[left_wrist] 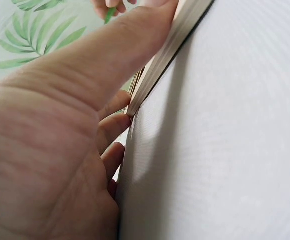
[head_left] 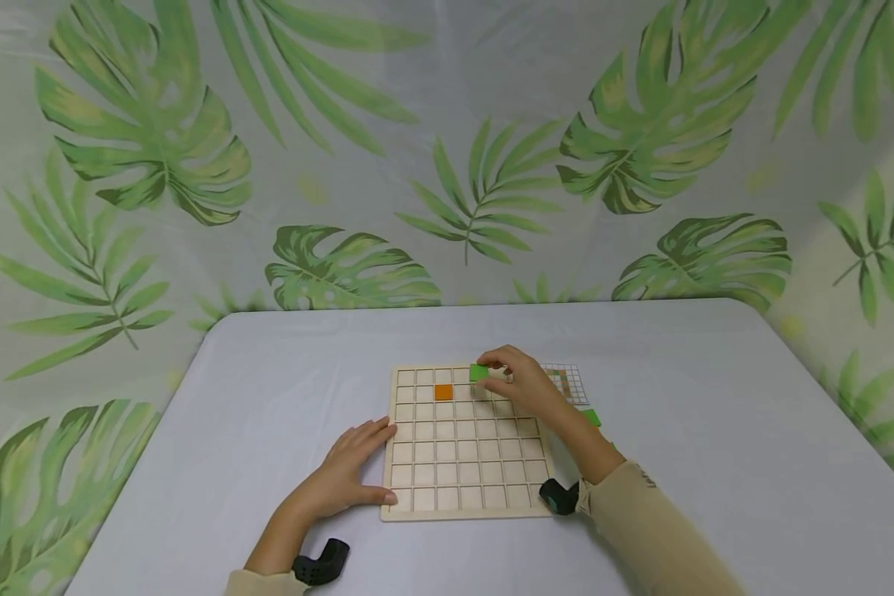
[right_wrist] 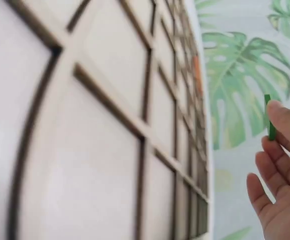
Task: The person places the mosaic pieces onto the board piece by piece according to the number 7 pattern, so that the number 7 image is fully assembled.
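The right hand (head_left: 523, 386) pinches a green square tile (head_left: 478, 372) above a pale-wood gridded board (head_left: 445, 474); the spread left hand (head_left: 343, 474) touches its left edge.

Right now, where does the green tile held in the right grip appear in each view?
Head: the green tile is slightly right of centre, below mid-height, pinched in the right grip.
Left wrist: the green tile is a small sliver near the top edge, left of centre.
Right wrist: the green tile is seen edge-on towards the right side, around mid-height.
Shared landmark: the wooden grid board, partly visible in both wrist views.
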Available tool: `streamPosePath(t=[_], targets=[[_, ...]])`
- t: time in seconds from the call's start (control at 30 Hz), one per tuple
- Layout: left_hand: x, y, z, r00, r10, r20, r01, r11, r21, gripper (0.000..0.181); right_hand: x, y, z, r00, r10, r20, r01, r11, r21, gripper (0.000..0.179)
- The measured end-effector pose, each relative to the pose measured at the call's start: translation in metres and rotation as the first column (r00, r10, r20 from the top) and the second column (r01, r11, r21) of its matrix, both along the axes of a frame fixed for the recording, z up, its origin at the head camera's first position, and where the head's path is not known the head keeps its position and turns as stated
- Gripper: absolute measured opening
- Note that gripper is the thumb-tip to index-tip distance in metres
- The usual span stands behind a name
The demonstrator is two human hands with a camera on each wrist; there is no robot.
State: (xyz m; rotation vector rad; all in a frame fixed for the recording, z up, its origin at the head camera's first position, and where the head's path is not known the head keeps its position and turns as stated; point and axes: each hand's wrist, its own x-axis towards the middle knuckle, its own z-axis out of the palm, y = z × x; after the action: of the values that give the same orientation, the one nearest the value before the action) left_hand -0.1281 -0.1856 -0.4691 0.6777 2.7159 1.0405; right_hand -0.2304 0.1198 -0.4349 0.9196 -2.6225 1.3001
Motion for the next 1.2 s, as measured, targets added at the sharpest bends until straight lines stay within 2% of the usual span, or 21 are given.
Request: streamPosePath(t=[0.13,0.23,0.4,0.53,0.67,0.9,1.03,1.2], targets=[[0.000,0.000,0.000,1.000,0.005,0.001,-0.005,1.000,-0.006,0.096,-0.006,-0.007,-0.018,0.991,-0.023,0.131,0.025,1.000,-0.011,0.031],[0.000,0.000,0.000,1.000,0.008,0.004,-0.008,1.000,-0.007,0.096,-0.008,-0.010,-0.028,0.982,-0.030,0.186,0.033,0.999,-0.014,0.032],[0.000,0.000,0.000,1.000,0.007,0.005,-0.007,1.000,-0.003,0.097,-0.008,-0.015,-0.032,0.985,-0.020,0.171,0.017,1.000,0.018,0.030],[-0.001,0.000,0.000,1.000,0.003,-0.002,-0.003,1.000,-0.006,0.097,-0.008,-0.018,-0.029,0.989,-0.011,0.149,-0.003,0.995,0.095,0.029],[-0.001,0.000,-0.001,1.000,0.005,-0.001,-0.005,1.000,-0.003,0.096,-0.007,-0.019,-0.026,0.986,-0.016,0.167,-0.010,0.988,0.152,0.035],[0.000,0.001,-0.002,1.000,0.004,0.003,-0.004,1.000,0.002,0.096,-0.002,-0.007,-0.014,0.961,0.017,0.277,-0.041,0.996,0.081,0.047],[0.000,0.001,-0.002,1.000,0.008,0.001,-0.008,1.000,-0.007,0.096,0.002,0.008,0.000,0.971,0.025,0.239,-0.039,0.998,0.052,0.050],[-0.001,0.000,0.000,1.000,0.005,0.009,-0.005,1.000,-0.001,0.097,0.016,0.034,0.017,0.976,-0.021,0.219,0.002,0.996,0.088,0.051]])
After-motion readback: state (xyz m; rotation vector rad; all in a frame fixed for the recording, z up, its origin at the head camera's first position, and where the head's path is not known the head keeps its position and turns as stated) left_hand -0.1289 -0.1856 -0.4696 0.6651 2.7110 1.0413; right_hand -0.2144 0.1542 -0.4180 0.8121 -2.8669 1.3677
